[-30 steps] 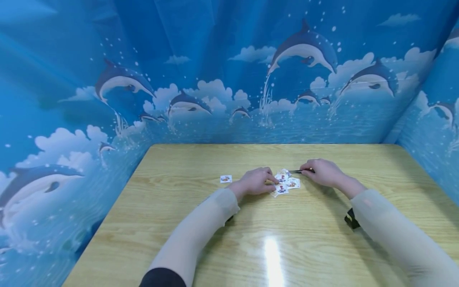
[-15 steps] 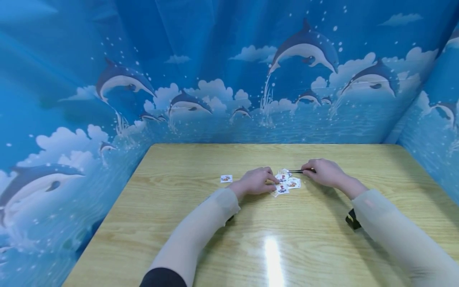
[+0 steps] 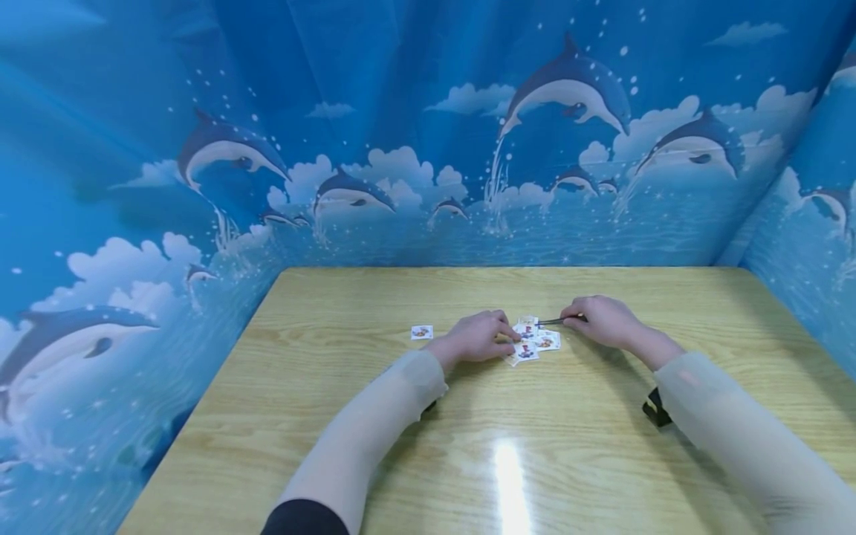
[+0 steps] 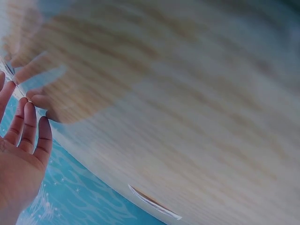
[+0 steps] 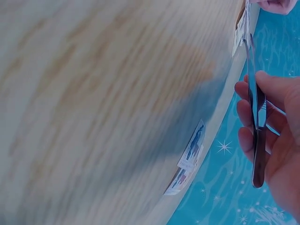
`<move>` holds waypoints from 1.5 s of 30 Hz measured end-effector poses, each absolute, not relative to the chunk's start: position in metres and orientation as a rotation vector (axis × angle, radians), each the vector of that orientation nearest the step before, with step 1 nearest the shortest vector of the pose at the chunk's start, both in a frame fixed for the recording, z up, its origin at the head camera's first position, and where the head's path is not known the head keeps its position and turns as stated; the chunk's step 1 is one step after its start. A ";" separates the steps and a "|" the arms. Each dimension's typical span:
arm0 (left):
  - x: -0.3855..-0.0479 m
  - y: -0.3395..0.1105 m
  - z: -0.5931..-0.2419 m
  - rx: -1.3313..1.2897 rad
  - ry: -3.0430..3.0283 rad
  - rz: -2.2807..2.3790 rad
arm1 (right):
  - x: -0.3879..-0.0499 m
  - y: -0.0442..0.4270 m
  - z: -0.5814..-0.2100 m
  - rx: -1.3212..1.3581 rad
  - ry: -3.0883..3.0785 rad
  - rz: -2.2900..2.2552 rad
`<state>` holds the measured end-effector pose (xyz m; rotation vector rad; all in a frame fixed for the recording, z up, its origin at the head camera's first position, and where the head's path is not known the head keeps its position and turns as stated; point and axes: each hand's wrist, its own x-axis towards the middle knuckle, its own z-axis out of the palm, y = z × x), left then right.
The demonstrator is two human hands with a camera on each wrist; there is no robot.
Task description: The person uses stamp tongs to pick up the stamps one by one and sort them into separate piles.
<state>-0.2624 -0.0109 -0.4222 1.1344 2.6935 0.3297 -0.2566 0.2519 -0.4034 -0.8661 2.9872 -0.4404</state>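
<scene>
My right hand (image 3: 605, 321) holds slim dark metal tweezers (image 5: 256, 117) between thumb and fingers. The tips reach the upper right of a pile of small white picture cards (image 3: 527, 351), thin and sticker-like. Whether the tips grasp a piece is too small to tell. From the other side, my left hand (image 3: 476, 338) touches the pile with extended fingertips. The left wrist view shows those fingers (image 4: 29, 124) fairly straight against the surface, the cards there mostly at the frame's edge. One card (image 3: 547, 341) lies at the pile's right side.
A single picture card (image 3: 422, 333) lies apart, left of my left hand. The light wooden table (image 3: 321, 438) carries the work, and a blue dolphin-print curtain (image 3: 401, 223) stands behind its far edge. In the right wrist view, further picture pieces (image 5: 186, 161) lie near the table edge.
The tweezers tilt slightly, their tips lower on the pile, and their prongs look closer together than before. My left hand stays nearly still on the cards.
</scene>
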 end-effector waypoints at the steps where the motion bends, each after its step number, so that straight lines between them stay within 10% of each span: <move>1: -0.262 -0.011 -0.422 1.135 2.694 0.330 | -0.257 0.251 -0.404 -0.866 2.986 -0.439; 45: -0.271 0.006 -0.422 0.906 2.745 0.497 | -0.258 0.235 -0.404 -0.801 2.996 -0.433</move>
